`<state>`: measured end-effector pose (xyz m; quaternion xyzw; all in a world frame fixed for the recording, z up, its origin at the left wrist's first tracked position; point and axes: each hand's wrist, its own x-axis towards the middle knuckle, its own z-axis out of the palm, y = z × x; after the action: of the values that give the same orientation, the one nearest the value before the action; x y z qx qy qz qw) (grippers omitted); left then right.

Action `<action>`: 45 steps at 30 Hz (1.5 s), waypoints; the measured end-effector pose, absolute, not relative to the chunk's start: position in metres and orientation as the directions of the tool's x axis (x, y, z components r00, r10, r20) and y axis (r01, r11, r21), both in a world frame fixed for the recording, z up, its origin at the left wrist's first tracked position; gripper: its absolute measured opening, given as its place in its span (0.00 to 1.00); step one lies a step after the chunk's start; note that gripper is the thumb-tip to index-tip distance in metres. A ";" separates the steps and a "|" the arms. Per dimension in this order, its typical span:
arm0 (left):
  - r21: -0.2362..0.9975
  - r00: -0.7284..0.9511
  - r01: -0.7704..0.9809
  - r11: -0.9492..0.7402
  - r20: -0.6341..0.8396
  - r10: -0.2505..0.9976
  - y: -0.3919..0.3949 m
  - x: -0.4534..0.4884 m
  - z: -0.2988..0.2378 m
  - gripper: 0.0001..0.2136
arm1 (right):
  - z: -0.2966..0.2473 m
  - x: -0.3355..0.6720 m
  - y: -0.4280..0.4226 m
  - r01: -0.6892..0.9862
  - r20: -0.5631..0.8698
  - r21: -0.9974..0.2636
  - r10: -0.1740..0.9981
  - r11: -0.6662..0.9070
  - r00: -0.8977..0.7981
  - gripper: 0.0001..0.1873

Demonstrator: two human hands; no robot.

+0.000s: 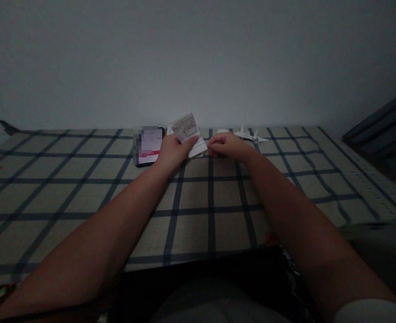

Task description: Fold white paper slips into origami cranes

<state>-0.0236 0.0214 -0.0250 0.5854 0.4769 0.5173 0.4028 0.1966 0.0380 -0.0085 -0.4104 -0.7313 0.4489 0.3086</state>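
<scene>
At twelve o'clock from me, my left grip (pixel 175 148) is closed on a printed paper (pixel 185 127), thumb across its face, its top leaning toward eleven. My right grip (pixel 229 146) sits at four o'clock of it, fingers curled by the lower right corner; whether they pinch that corner, I cannot tell. A weak hold could let the edge slip askew; too hard a thumb could crease the print. Further out, at nine, a phone (pixel 152 139) lies just beside my left grip, where a careless wrist might shove it. At three, white folded pieces (pixel 250 136) lie just beyond my right wrist, easily crushed, I judge, should it swing back. Both lie on the bench (pixel 225 193), whose checked cloth (pixel 195 193) could ruck if dragged.
</scene>
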 end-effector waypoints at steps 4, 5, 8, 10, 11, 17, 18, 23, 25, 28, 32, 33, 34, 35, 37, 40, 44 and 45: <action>0.962 0.101 0.146 -0.232 0.218 0.971 0.020 -0.023 -0.027 0.19 | -0.008 0.191 0.038 0.242 0.139 -0.934 0.892 0.263 -0.431 0.08; 0.959 0.128 0.153 -0.238 0.220 0.967 0.019 -0.022 -0.027 0.19 | -0.008 0.189 0.038 0.222 0.155 -0.939 0.897 0.264 -0.413 0.08; 0.963 0.192 0.141 -0.229 0.201 0.961 0.017 -0.023 -0.028 0.19 | -0.006 0.187 0.038 0.188 0.165 -0.952 0.921 0.242 -0.352 0.07; 0.967 0.212 0.143 -0.209 0.177 0.961 0.017 -0.023 -0.029 0.19 | -0.005 0.186 0.037 0.187 0.150 -0.957 0.928 0.223 -0.342 0.05; 0.969 0.214 0.145 -0.202 0.168 0.962 0.018 -0.023 -0.029 0.19 | -0.004 0.186 0.037 0.181 0.141 -0.960 0.928 0.213 -0.344 0.05; 0.989 0.177 0.046 -0.142 0.132 0.975 0.021 -0.020 -0.031 0.25 | -0.002 0.184 0.037 0.114 0.119 -0.980 0.942 0.162 -0.313 0.06; 0.989 0.178 0.041 -0.145 0.135 0.975 0.021 -0.020 -0.031 0.24 | -0.002 0.184 0.037 0.117 0.120 -0.980 0.941 0.164 -0.316 0.06; 0.971 0.164 0.099 -0.219 0.201 0.966 0.020 -0.023 -0.030 0.20 | -0.007 0.186 0.038 0.170 0.147 -0.960 0.915 0.224 -0.375 0.08; 0.968 0.176 0.129 -0.217 0.193 0.965 0.019 -0.024 -0.029 0.19 | -0.007 0.187 0.038 0.173 0.169 -0.954 0.916 0.244 -0.364 0.08; 0.967 0.176 0.169 -0.191 0.161 0.971 0.017 -0.023 -0.026 0.18 | -0.003 0.189 0.036 0.233 0.162 -0.938 0.917 0.258 -0.364 0.08; 0.976 0.146 0.172 -0.136 0.111 0.983 0.015 -0.020 -0.026 0.18 | -0.002 0.190 0.034 0.339 0.149 -0.892 0.903 0.298 -0.403 0.09; 0.978 0.148 0.165 -0.130 0.106 0.983 0.014 -0.020 -0.026 0.19 | -0.002 0.190 0.034 0.349 0.154 -0.884 0.898 0.311 -0.412 0.10; 0.978 0.157 0.160 -0.131 0.106 0.982 0.014 -0.020 -0.025 0.20 | -0.003 0.191 0.035 0.355 0.158 -0.878 0.894 0.321 -0.418 0.10; 0.977 0.170 0.162 -0.139 0.111 0.979 0.013 -0.020 -0.025 0.20 | -0.004 0.191 0.036 0.357 0.162 -0.875 0.893 0.327 -0.420 0.10; 0.971 0.188 0.175 -0.162 0.129 0.974 0.013 -0.020 -0.024 0.19 | -0.006 0.190 0.037 0.365 0.175 -0.868 0.895 0.338 -0.411 0.10; 0.965 0.183 0.203 -0.167 0.130 0.974 0.013 -0.021 -0.023 0.15 | -0.005 0.189 0.038 0.407 0.217 -0.823 0.881 0.396 -0.419 0.09; 0.975 0.194 0.198 -0.103 0.064 0.979 0.015 -0.021 -0.023 0.15 | -0.003 0.188 0.036 0.449 0.243 -0.774 0.864 0.447 -0.440 0.10; 0.977 0.202 0.192 -0.094 0.055 0.978 0.015 -0.021 -0.023 0.15 | -0.002 0.188 0.035 0.458 0.245 -0.767 0.864 0.450 -0.440 0.10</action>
<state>-0.0213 0.0150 -0.0226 0.6128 0.4772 0.4142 0.4746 0.1882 0.0353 -0.0021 -0.4195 -0.7878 0.3148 0.3229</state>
